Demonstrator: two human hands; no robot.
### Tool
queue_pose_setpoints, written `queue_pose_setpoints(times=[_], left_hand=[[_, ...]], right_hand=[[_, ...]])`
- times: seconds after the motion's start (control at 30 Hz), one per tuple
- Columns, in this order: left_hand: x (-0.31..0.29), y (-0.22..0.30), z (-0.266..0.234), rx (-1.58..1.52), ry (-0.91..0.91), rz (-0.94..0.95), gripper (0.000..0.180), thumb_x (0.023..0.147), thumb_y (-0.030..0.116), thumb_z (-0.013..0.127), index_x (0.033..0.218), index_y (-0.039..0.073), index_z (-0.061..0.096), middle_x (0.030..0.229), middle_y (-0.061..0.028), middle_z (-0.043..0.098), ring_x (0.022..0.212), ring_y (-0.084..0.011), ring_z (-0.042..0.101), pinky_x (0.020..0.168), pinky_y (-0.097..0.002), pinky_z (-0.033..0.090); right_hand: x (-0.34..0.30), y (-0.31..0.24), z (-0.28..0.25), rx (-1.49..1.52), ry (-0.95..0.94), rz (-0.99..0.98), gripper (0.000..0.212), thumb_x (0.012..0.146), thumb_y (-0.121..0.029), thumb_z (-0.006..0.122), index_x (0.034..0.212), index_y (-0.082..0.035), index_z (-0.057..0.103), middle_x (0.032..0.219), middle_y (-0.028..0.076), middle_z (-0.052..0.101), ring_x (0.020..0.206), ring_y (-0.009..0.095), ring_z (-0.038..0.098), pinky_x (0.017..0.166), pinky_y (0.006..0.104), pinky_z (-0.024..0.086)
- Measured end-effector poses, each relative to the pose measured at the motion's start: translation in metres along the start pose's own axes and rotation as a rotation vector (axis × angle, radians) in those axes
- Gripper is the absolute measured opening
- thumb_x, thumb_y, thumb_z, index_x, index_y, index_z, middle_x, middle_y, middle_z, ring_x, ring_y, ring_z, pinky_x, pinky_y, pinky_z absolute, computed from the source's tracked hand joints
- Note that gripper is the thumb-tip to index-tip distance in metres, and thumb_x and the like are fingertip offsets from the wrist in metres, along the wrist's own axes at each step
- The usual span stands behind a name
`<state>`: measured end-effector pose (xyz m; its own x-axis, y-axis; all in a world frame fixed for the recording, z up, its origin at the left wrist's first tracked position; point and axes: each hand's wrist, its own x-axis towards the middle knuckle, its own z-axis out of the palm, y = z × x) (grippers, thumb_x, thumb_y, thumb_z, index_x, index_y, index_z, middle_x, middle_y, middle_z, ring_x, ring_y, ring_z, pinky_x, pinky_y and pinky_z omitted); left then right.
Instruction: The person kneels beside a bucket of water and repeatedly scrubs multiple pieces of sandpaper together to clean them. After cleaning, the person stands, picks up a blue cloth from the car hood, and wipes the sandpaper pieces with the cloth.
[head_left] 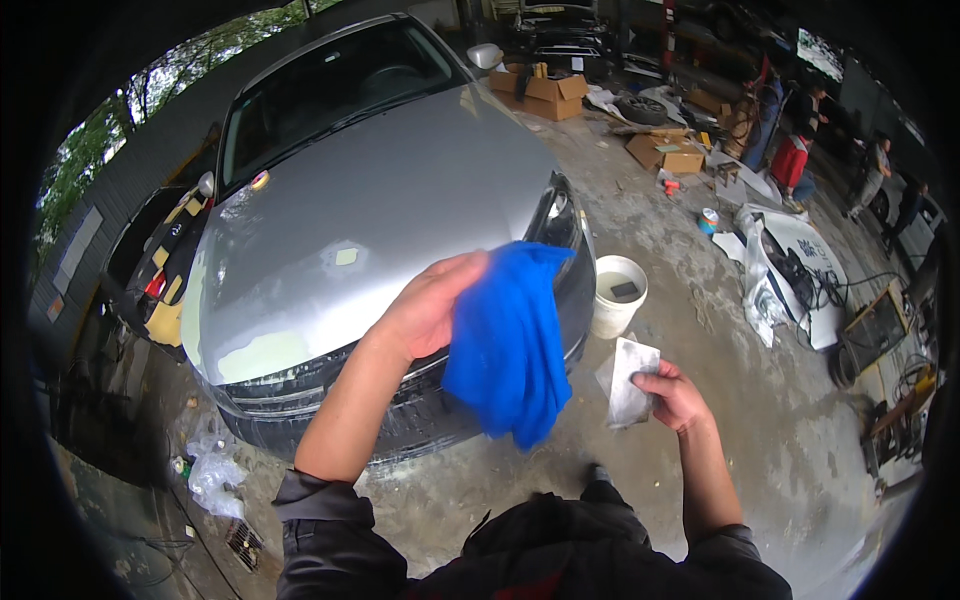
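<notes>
My left hand (435,305) is closed on a bright blue cloth (510,350), which hangs down in folds in front of the car's headlight corner. Lower and to the right, my right hand (676,396) pinches a flat whitish sheet (630,382) between thumb and fingers; its exact kind cannot be made out. The silver car's hood (390,190) spreads out ahead of me. Pale green patches (265,357) mark its front edge, and a small light patch (346,257) lies further up. The cloth partly covers the headlight (557,210) and bumper.
A white bucket (608,320) with a grey block inside stands beside the bumper. A tape roll (261,180) rests on the hood. Cardboard boxes (555,97), a tin (708,221), plastic sheeting and cables lie on the right. Several people are at the far right. A plastic bag (215,480) lies at left.
</notes>
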<state>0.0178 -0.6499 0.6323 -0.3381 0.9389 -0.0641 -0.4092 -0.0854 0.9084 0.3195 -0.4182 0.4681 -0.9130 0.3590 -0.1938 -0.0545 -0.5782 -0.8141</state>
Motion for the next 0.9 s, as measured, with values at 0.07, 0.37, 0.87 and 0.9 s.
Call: queue_pose_setpoints(times=[0.07, 0.37, 0.87, 0.9], left_hand=[[0.001, -0.008, 0.012, 0.010, -0.021, -0.047, 0.046, 0.109, 0.033, 0.054, 0.138, -0.003, 0.056, 0.127, -0.0144, 0.068, 0.113, -0.0222, 0.069, 0.097, -0.0385, 0.059], [0.019, -0.123, 0.131, 0.767, -0.402, 0.125, 0.042, 0.108, 0.028, 0.055, 0.139, 0.000, 0.061, 0.124, -0.0125, 0.072, 0.111, -0.0167, 0.067, 0.099, -0.0334, 0.052], [0.188, -0.193, 0.159, 1.721, 0.475, 0.903, 0.007, 0.083, 0.012, 0.067, 0.089, 0.010, 0.065, 0.080, -0.0074, 0.069, 0.075, -0.0280, 0.073, 0.067, -0.0411, 0.058], [0.195, -0.199, 0.164, 1.703, 0.454, 0.943, 0.008, 0.083, 0.013, 0.068, 0.089, 0.010, 0.065, 0.079, -0.0076, 0.069, 0.075, -0.0280, 0.073, 0.067, -0.0412, 0.058]], right_hand=[[0.001, 0.022, -0.011, -0.076, 0.137, -0.034, 0.030, 0.093, -0.004, 0.072, 0.123, -0.003, 0.070, 0.113, 0.007, 0.076, 0.100, 0.018, 0.072, 0.091, 0.0357, 0.056], [0.065, 0.153, -0.027, 0.448, 0.605, 0.020, 0.030, 0.103, -0.012, 0.058, 0.132, -0.004, 0.059, 0.124, 0.015, 0.069, 0.111, 0.033, 0.070, 0.094, 0.0499, 0.059], [0.050, 0.046, 0.065, 0.891, -0.157, -0.273, 0.032, 0.109, -0.039, 0.043, 0.124, -0.014, 0.058, 0.111, 0.007, 0.064, 0.105, 0.019, 0.061, 0.090, 0.0378, 0.051], [0.045, 0.049, 0.069, 0.884, -0.154, -0.306, 0.032, 0.109, -0.039, 0.044, 0.123, -0.014, 0.058, 0.110, 0.007, 0.064, 0.105, 0.019, 0.061, 0.090, 0.0379, 0.051]])
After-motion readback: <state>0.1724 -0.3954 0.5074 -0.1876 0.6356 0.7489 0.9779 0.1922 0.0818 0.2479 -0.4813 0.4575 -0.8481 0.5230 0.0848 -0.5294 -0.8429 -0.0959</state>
